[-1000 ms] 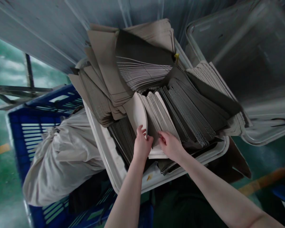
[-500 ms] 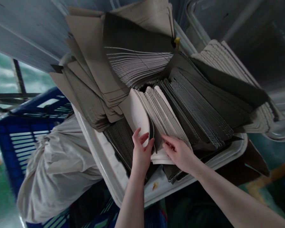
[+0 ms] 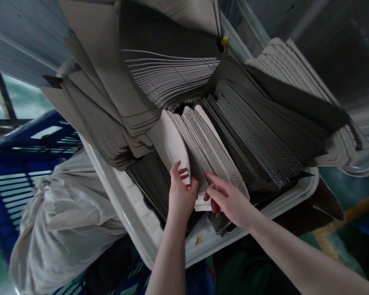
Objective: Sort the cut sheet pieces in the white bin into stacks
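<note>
A white plastic tub (image 3: 132, 229) holds bundles of thin, flexible cut sheets, pale on one face and dark on the other; their material I cannot make out. My left hand (image 3: 181, 194) grips the near edge of the leftmost pale sheets (image 3: 169, 137) in the middle bundle, its thumb on the right side and its fingers curled on the left. Beside it, my right hand (image 3: 229, 198) rests its outstretched index finger against the front of the pale stack (image 3: 213, 147). Its thumb is apart from that finger, and the other fingers are bent underneath, partly hidden.
Dark bundles (image 3: 249, 135) stand right of the pale stack, and a large fanned bundle (image 3: 169, 78) leans behind. Left of the tub, a blue crate (image 3: 15, 172) holds a grey-white cloth bundle (image 3: 70, 217). Another pale bundle (image 3: 289, 69) sticks out at the right.
The dark gap between the curved pale sheets at my left hand has closed. My right index finger and thumb have parted at the sheet edge. The camera view has shifted slightly.
</note>
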`<state>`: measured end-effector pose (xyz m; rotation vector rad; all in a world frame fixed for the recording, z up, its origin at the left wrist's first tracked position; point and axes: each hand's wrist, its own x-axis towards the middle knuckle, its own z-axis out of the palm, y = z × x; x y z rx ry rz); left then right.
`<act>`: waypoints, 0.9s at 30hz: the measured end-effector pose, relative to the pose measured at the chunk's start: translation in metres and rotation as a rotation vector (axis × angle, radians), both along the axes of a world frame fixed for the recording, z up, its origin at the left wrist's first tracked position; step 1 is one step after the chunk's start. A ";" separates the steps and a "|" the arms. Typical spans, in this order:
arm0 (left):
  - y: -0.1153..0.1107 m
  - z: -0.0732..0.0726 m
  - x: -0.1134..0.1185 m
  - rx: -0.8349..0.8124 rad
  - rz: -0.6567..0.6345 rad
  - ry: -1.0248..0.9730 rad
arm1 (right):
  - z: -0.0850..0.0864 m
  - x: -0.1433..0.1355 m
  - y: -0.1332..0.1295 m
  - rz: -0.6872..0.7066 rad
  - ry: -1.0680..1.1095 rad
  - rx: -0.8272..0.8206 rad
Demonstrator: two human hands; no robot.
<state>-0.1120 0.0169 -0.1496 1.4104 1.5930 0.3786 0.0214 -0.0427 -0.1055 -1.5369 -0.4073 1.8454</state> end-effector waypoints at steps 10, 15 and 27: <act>0.006 0.005 -0.008 -0.022 -0.032 0.000 | -0.002 -0.002 0.009 -0.039 0.220 -0.077; 0.008 0.009 -0.009 -0.009 -0.033 0.000 | -0.013 -0.013 0.001 0.135 0.160 -0.018; 0.024 0.010 -0.001 0.124 -0.079 0.160 | -0.011 -0.044 -0.003 0.497 -0.609 0.271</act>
